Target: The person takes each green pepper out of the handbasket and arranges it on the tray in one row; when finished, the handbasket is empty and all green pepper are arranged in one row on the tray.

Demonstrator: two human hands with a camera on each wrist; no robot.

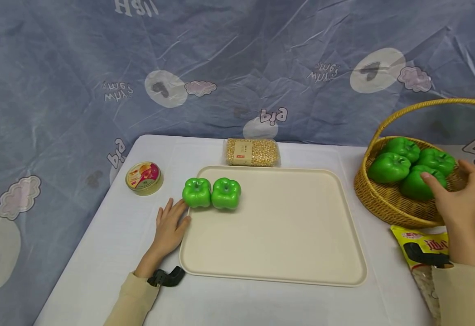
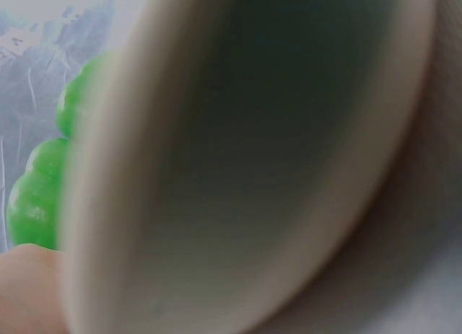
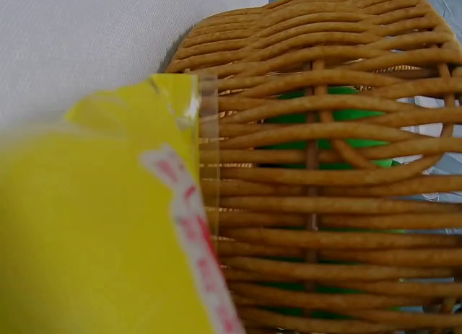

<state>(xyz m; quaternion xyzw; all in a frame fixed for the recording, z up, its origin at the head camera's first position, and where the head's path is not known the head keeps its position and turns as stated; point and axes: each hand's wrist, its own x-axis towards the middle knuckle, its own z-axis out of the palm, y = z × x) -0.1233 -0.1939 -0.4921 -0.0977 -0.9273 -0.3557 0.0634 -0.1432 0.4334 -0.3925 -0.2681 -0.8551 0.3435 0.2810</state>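
Two green bell peppers (image 1: 196, 192) stand side by side at the far left corner of a cream tray (image 1: 286, 235). My left hand (image 1: 171, 228) lies at the tray's left edge, fingers extended, fingertips right by the nearer-left pepper. Over on the right, a wicker basket (image 1: 384, 208) holds several green bell peppers (image 1: 389, 167). My right hand (image 1: 462, 199) reaches over its right side with thumb and fingers spread apart. The thumb overlaps the front pepper (image 1: 419, 185), while the fingers stay apart from it, and basket weave shows between. The left wrist view is mostly blocked by a blurred pale sleeve opening (image 2: 274, 132).
Behind the tray lies a clear bag of yellow kernels (image 1: 258, 152). A round tin (image 1: 144, 178) sits at the left. A yellow packet (image 1: 417, 240) lies in front of the basket, partly under the right forearm. The basket's tall handle (image 1: 425, 105) arches over it.
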